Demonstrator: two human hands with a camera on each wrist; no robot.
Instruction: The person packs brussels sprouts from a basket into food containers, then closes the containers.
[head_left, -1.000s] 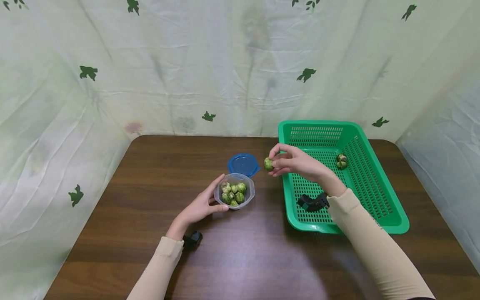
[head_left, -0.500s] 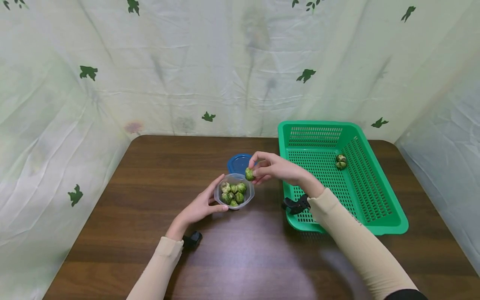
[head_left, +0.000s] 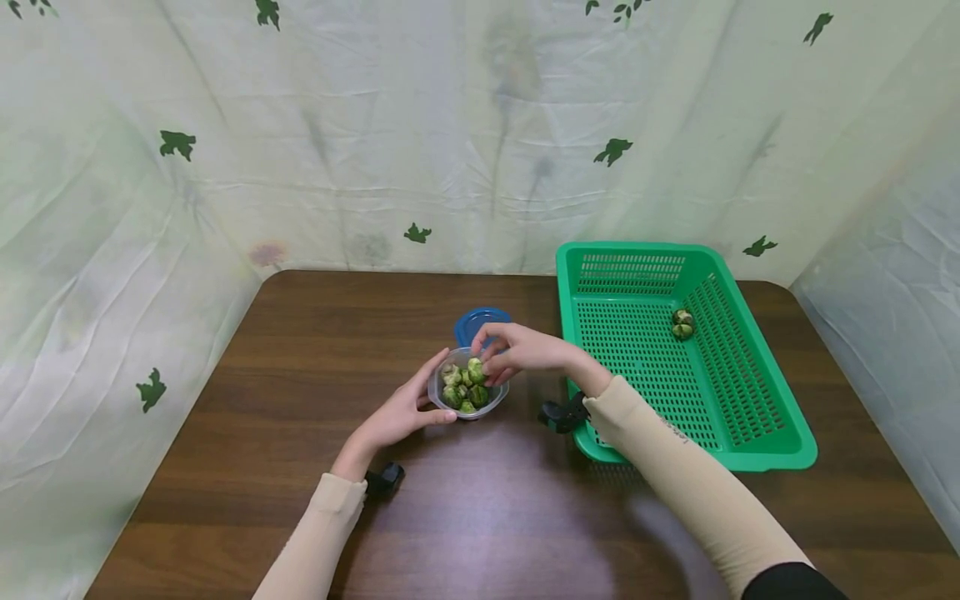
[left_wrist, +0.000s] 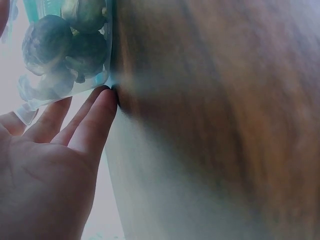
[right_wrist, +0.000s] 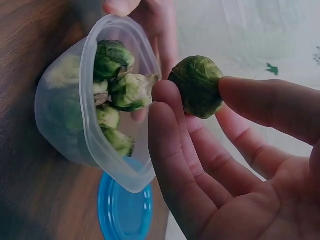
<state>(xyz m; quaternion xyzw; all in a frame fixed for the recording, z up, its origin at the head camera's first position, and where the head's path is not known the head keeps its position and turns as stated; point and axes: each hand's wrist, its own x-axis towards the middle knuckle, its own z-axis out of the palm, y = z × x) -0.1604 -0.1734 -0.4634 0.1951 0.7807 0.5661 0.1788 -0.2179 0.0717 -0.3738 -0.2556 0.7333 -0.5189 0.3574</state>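
A clear plastic container [right_wrist: 60,122] with several Brussels sprouts [right_wrist: 112,60] in it stands on the table, its rim facing up. My left hand [head_left: 396,414] holds it from the left, fingers along the far side and thumb at the near edge. In the left wrist view the fingers of that hand [left_wrist: 52,165] touch the container's wall. Over the container's right side is my right hand [head_left: 521,348], pinching one Brussels sprout [right_wrist: 197,87] between thumb and fingertips. The right wrist view shows this sprout held just off the opening, apart from the others.
Behind the container lies a blue lid [head_left: 472,321], partly covered by my right hand. A green plastic basket [head_left: 772,392] stands at the right, with two sprouts [head_left: 682,323] near its right wall. The brown wooden table [head_left: 330,333] ends at a pale curtain [head_left: 337,125].
My right hand has travelled left and toward me with the pinched sprout, from beside the green basket to above the container. The left hand and the container have stayed put.
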